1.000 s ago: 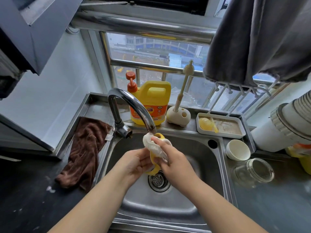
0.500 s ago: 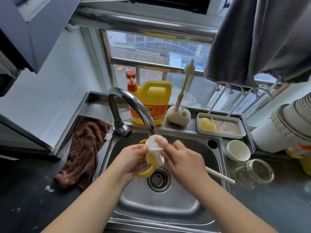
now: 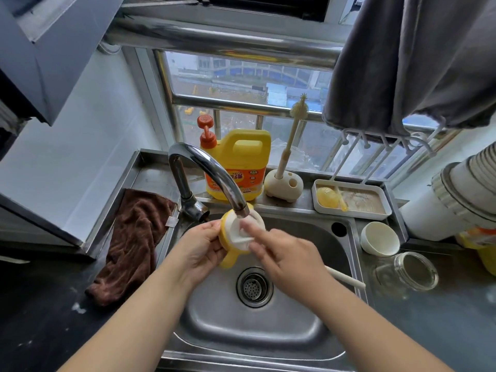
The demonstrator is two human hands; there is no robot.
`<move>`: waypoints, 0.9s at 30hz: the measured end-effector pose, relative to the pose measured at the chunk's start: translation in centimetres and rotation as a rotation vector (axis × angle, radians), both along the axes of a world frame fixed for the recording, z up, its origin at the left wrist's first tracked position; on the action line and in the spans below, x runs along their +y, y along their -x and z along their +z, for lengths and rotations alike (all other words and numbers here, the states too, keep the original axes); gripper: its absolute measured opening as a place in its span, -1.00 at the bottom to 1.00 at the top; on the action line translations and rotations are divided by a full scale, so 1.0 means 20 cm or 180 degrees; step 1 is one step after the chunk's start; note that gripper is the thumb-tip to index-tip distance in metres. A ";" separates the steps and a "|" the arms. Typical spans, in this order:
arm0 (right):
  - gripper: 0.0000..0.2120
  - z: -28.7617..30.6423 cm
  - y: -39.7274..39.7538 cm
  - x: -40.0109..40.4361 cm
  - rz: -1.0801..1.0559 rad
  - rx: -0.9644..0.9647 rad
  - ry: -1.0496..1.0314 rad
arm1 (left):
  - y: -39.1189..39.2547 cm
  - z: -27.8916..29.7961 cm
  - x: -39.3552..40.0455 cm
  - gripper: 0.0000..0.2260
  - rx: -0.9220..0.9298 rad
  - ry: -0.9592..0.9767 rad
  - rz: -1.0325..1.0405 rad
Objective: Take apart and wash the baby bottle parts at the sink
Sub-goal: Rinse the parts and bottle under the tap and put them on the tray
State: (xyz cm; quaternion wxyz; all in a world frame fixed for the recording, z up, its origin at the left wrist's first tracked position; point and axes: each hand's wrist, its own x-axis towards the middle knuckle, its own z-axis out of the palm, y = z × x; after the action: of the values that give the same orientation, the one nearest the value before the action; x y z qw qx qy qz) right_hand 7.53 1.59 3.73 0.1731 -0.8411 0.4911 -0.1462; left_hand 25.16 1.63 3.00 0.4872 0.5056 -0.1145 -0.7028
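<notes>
Head view, part: the round yellow plastic bottle collar with white silicone insert (image 3: 239,232) is held under the curved steel tap's (image 3: 214,178) spout, above the steel sink (image 3: 268,331).
Left hand (image 3: 200,248): the yellow rim is pinched.
Right hand (image 3: 284,253): straight fingers are pressed on the insert.
Handling: judged light, wet and slippery, the insert soft; best gripped by the stiff rim.

Over the steel sink (image 3: 316,328), the left hand (image 3: 200,249) grips a yellow bottle collar (image 3: 225,238) with a white insert, held right under the faucet (image 3: 214,173) spout. The right hand (image 3: 288,257) presses its fingers (image 3: 248,228) onto the white face and seems to hold a white brush handle (image 3: 346,278), mostly hidden. A brown towel (image 3: 134,242) lies on the counter (image 3: 40,304) to the left.
</notes>
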 end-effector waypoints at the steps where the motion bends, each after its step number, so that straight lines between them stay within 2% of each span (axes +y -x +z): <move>1: -0.58 -0.01 0.01 0.02 0.0094 0.0192 0.0124 | -0.01 0.00 0.00 -0.79 -0.0011 0.0017 0.0003; 3: -0.53 -0.01 0.05 0.03 -0.0082 0.0437 0.0254 | -0.02 -0.01 0.00 -0.79 -0.0106 0.0006 -0.0045; 6: -0.43 -0.02 0.09 -0.02 -0.0421 0.0253 0.0317 | 0.00 -0.03 0.03 -0.81 -0.0258 -0.0070 -0.0126; 12: -0.63 0.01 -0.01 -0.03 -0.0337 0.0621 0.0544 | 0.03 0.00 0.04 -0.80 -0.0176 0.0006 -0.0054; 17: -0.63 -0.04 0.06 0.05 -0.0412 0.0741 0.0390 | -0.02 0.00 0.01 -0.79 -0.0190 -0.0097 0.0167; 19: -0.63 -0.07 0.04 0.10 -0.0313 0.0558 0.0451 | 0.00 0.00 0.02 -0.79 -0.0200 -0.0140 0.0265; 22: -0.55 -0.01 -0.01 0.10 -0.0265 0.0252 0.0099 | 0.04 0.01 0.04 -0.76 -0.0130 -0.0134 0.0291; 27: -0.63 -0.03 0.04 0.10 -0.0212 0.0558 0.0337 | 0.02 0.02 0.02 -0.76 -0.0006 -0.0243 0.0507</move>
State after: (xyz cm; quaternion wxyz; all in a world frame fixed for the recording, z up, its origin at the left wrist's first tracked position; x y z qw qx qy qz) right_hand 6.73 3.69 3.18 0.0797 -0.8419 0.5236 -0.1035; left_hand 24.67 1.95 3.38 0.5218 0.5319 -0.0476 -0.6652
